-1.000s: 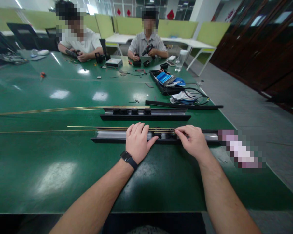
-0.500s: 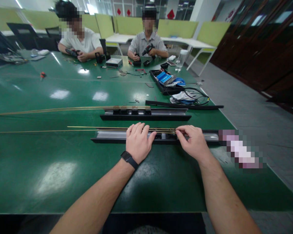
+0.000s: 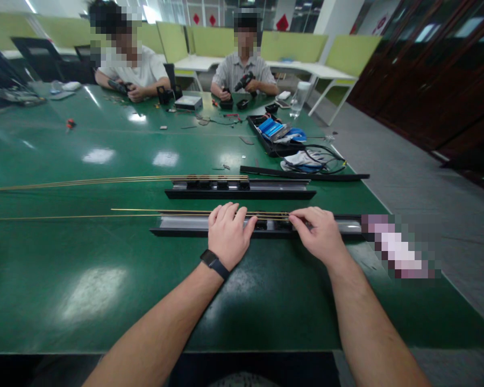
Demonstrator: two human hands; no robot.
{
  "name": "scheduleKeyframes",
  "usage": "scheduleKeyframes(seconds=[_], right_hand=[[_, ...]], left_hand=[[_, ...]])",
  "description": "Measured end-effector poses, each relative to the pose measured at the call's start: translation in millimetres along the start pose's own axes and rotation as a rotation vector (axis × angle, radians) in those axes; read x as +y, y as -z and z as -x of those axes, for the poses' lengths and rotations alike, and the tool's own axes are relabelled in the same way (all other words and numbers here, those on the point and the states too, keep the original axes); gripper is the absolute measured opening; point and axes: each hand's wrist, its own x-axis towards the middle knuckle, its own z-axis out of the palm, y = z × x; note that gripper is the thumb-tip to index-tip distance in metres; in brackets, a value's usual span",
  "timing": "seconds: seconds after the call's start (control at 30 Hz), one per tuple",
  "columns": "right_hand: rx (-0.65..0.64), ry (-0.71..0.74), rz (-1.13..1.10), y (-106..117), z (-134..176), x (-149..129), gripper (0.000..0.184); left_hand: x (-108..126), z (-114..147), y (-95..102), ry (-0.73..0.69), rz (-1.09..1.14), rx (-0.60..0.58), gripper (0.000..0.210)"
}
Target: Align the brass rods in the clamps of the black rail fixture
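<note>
My left hand (image 3: 229, 234), with a dark watch (image 3: 210, 258) on its wrist, lies across a black channel rail (image 3: 181, 231) with a silvery inside. Its fingers curl over the far edge, and the thumb is spread to the right along thin brass rods (image 3: 137, 210). Those rods run under the hand towards small black blocks (image 3: 261, 224) in the channel. At the rods' right ends my right hand (image 3: 318, 231) pinches with thumb and forefinger; its fingers hide the exact grip. Part of the rail is covered by both hands.
Beyond lies a second channel rail (image 3: 242, 194) with black blocks and long brass rods (image 3: 84, 181). Behind it are a black strip (image 3: 306, 175), gloves (image 3: 304, 160) with cables, and a black tray (image 3: 262, 141). Two people sit across the green table (image 3: 105, 317), one holding a drill (image 3: 244, 80).
My right hand's fingertips have shifted very slightly to the left at the rod ends. My left hand, the rail and the rods look unmoved.
</note>
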Motion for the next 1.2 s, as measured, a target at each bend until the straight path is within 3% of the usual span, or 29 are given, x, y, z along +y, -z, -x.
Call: scheduleKeyframes(seconds=[0.3,0.5,1.2], right_hand=[[0.015,-0.023,0.028,-0.2,1.4,0.6,0.013],[0.031,-0.048,0.082,-4.3,1.8,-2.1,0.021],[-0.017,-0.012,-0.006,-1.2,-1.1,3.1,0.016]], left_hand=[[0.0,-0.4,-0.2,0.012,-0.001,0.014,0.034],[0.2,-0.3,-0.4,0.013,-0.005,0.012,0.034],[0.6,-0.1,-1.2,0.010,0.001,0.011,0.035]])
